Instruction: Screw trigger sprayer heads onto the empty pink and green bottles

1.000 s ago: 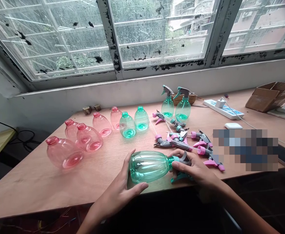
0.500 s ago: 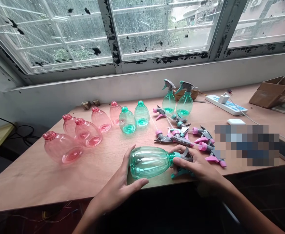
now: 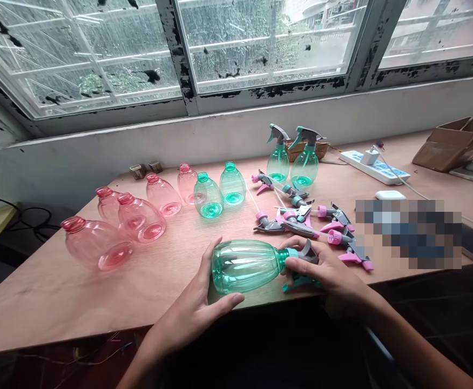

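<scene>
A clear green bottle (image 3: 244, 266) lies on its side in the air over the table's front edge, its neck to the right. My left hand (image 3: 204, 294) cups its base end, fingers behind and thumb below in front. My right hand (image 3: 321, 265) closes round the grey and teal trigger spray head (image 3: 310, 252), whose teal collar sits at the bottle's neck. The teal trigger (image 3: 297, 283) sticks out below my right fingers. Just beyond lie several loose spray heads (image 3: 265, 222) with pink or teal collars and thin tubes.
Several pink bottles without heads (image 3: 99, 246) stand at the left, with two green ones (image 3: 209, 200) beside them. Two green bottles with spray heads (image 3: 304, 167) stand near the wall. Further right are a power strip (image 3: 376, 168), a white case (image 3: 390, 195) and a cardboard box (image 3: 443, 148).
The view has shifted slightly, so everything sits a little higher and further left. Both hands keep their hold on the green bottle and spray head, with hardly any movement.
</scene>
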Available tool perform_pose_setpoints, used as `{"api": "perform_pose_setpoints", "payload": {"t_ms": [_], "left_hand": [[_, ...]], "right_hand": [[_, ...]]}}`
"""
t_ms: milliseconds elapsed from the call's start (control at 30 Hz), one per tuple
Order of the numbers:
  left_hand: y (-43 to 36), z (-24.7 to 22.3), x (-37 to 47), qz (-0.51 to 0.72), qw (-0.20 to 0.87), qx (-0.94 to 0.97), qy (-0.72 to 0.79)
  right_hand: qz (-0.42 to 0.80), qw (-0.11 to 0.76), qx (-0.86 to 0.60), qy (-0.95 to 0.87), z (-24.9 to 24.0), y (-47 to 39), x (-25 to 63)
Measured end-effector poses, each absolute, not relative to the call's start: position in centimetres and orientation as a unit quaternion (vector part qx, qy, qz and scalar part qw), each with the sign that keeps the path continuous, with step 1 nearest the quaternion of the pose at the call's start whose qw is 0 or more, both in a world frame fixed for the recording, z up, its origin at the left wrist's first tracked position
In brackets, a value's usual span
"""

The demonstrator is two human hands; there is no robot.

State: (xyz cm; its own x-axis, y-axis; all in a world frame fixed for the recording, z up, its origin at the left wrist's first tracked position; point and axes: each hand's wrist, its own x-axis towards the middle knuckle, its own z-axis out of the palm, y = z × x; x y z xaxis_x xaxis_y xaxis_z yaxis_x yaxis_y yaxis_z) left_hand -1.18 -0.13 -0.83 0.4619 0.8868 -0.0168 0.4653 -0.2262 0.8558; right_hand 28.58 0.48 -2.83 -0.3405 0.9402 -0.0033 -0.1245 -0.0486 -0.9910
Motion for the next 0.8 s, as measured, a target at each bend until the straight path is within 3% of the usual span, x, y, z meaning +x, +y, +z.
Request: {"api": "perform_pose_setpoints", "payload": {"t_ms": [800], "left_hand": [[0.09, -0.81, -1.13, 0.246, 0.432, 0.744, 0.446]], "right_hand": [[0.631, 0.428, -0.376, -0.526, -2.66, 0.41, 28.73]]}}
